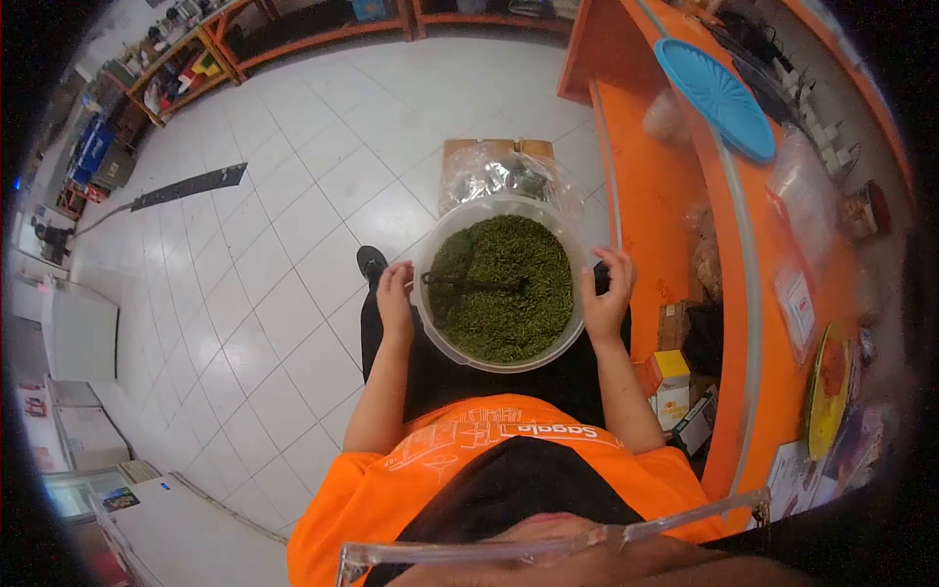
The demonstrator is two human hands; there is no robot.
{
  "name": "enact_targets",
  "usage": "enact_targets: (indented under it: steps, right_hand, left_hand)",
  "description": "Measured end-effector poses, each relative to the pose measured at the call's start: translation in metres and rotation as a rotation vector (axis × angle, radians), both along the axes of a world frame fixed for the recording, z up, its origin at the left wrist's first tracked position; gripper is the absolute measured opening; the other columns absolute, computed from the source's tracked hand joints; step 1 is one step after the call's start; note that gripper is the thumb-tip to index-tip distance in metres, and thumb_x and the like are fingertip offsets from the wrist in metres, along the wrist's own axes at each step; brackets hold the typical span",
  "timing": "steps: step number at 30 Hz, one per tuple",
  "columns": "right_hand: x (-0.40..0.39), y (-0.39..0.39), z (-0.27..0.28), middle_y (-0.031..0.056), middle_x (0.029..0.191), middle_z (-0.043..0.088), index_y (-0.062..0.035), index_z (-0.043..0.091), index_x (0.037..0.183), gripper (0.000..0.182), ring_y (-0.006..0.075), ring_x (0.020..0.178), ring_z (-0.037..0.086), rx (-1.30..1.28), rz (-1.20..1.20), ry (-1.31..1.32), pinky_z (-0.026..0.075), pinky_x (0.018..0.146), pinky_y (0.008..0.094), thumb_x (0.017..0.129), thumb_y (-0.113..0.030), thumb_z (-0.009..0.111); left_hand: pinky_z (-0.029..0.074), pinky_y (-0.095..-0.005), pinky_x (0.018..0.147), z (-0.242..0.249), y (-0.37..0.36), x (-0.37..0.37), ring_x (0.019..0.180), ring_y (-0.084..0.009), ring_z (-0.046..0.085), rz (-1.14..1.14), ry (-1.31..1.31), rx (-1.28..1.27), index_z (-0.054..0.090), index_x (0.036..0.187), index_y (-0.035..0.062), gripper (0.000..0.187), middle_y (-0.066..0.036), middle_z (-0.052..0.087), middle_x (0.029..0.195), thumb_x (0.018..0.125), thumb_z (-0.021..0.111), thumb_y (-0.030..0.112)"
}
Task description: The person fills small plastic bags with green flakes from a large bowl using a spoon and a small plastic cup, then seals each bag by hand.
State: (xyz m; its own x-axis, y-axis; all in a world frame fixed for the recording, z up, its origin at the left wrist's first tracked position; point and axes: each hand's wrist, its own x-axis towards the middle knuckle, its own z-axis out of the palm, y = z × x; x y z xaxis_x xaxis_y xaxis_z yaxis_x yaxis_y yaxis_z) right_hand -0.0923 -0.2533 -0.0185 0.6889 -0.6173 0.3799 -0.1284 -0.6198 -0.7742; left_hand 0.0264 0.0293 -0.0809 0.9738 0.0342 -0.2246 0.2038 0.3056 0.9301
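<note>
A round, translucent white tub (423, 311) stands between the black-trousered legs, filled with chopped green leaves (518, 328). A dark utensil (474, 285) lies across the leaves, one end near the left rim and the other at a dark spot in the middle. At the tub's left side is my left hand (395, 293), fingers extended upward beside the wall and not wrapped round it. My right hand (608, 293) is at the right side, thumb near the rim and fingers bent, with a gap between. Nothing shows held in either hand.
Beyond the tub, a clear plastic bag (479, 176) sits on a wooden stool (499, 147). An orange shelf unit (738, 323) runs along the right, with a blue lid (716, 98) and a yellow plate (828, 391) on top. A yellow-white box (670, 382) is inside.
</note>
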Motion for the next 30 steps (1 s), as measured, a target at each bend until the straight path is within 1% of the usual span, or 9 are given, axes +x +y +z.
enact_targets:
  steps: [2,6,8,9,11,12,20,25,30]
  right_hand:
    - [0.008,0.019,0.036,0.0107,0.106,0.060,-0.0046,0.061,0.104,0.029,0.0249,0.102,0.053,-0.223,0.418,-0.028,0.041,0.088,0.0362,0.076,-0.004,0.064]
    - [0.033,0.058,0.041,0.0099,0.101,0.062,-0.0070,0.062,0.104,0.026,0.0269,0.098,0.054,-0.294,0.790,0.157,0.039,0.088,0.0385,0.079,-0.014,0.064]
    - [0.045,0.072,0.029,0.0092,0.101,0.062,-0.0079,0.062,0.105,0.027,0.0268,0.097,0.054,-0.301,0.809,0.206,0.038,0.089,0.0391,0.079,-0.015,0.063]
    - [0.049,0.079,0.026,0.0085,0.102,0.063,-0.0087,0.062,0.106,0.028,0.0268,0.097,0.054,-0.306,0.830,0.265,0.037,0.089,0.0396,0.080,-0.017,0.063]
    - [0.054,0.087,0.025,0.0079,0.102,0.063,-0.0089,0.061,0.107,0.028,0.0261,0.097,0.054,-0.329,0.833,0.304,0.038,0.088,0.0396,0.079,-0.015,0.063]
    - [0.057,0.089,0.021,0.0077,0.102,0.062,-0.0090,0.061,0.106,0.028,0.0261,0.097,0.054,-0.339,0.830,0.336,0.038,0.088,0.0397,0.079,-0.015,0.063]
    - [0.057,0.086,0.014,0.0054,0.097,0.058,-0.0126,0.063,0.103,0.029,0.0258,0.096,0.052,-0.453,0.861,0.392,0.039,0.085,0.0400,0.075,-0.015,0.067]
    - [0.059,0.085,0.012,0.0051,0.091,0.054,-0.0132,0.065,0.088,0.016,0.0262,0.094,0.050,-0.465,0.857,0.377,0.039,0.083,0.0404,0.073,-0.018,0.069]
    - [0.063,0.078,0.013,0.0067,0.092,0.056,-0.0117,0.064,0.088,0.015,0.0273,0.095,0.051,-0.468,0.820,0.408,0.040,0.083,0.0414,0.074,-0.016,0.067]
  left_hand:
    - [0.041,-0.0230,0.073,0.014,0.007,-0.003,0.081,-0.0075,0.052,0.005,-0.110,0.096,0.059,0.095,0.0023,0.016,-0.001,0.059,0.085,0.092,0.051,0.016]
    - [0.039,-0.0226,0.067,0.064,0.002,-0.021,0.072,-0.0108,0.051,-0.144,-0.383,0.388,0.057,0.086,0.0037,0.012,-0.002,0.053,0.074,0.086,0.061,0.015]
    - [0.040,-0.0298,0.070,0.087,0.005,-0.027,0.077,-0.0202,0.053,-0.373,-0.609,0.769,0.058,0.085,0.0057,0.023,-0.007,0.053,0.079,0.073,0.072,0.021]
    - [0.040,-0.0298,0.070,0.095,0.005,-0.032,0.077,-0.0202,0.053,-0.368,-0.609,0.774,0.058,0.085,0.0057,0.023,-0.007,0.053,0.079,0.073,0.072,0.021]
    - [0.040,-0.0370,0.076,0.103,0.003,-0.044,0.088,-0.0263,0.052,-0.434,-0.804,1.162,0.060,0.083,0.0077,0.029,-0.009,0.053,0.090,0.067,0.075,0.026]
    - [0.038,-0.0397,0.077,0.099,0.004,-0.046,0.096,-0.0270,0.049,-0.479,-0.752,1.178,0.061,0.084,0.0096,0.031,-0.008,0.051,0.099,0.065,0.076,0.029]
    - [0.040,-0.0416,0.078,0.103,-0.007,-0.051,0.095,-0.0289,0.048,-0.492,-0.673,1.369,0.061,0.085,0.0092,0.029,-0.009,0.049,0.098,0.064,0.075,0.023]
    - [0.038,-0.0408,0.078,0.111,-0.015,-0.050,0.097,-0.0265,0.048,-0.547,-0.594,1.563,0.061,0.085,0.0104,0.028,-0.008,0.049,0.098,0.064,0.075,0.023]
    - [0.037,-0.0399,0.077,0.110,-0.015,-0.051,0.097,-0.0241,0.049,-0.511,-0.559,1.601,0.053,0.098,0.0131,0.041,-0.005,0.049,0.098,0.065,0.075,0.022]
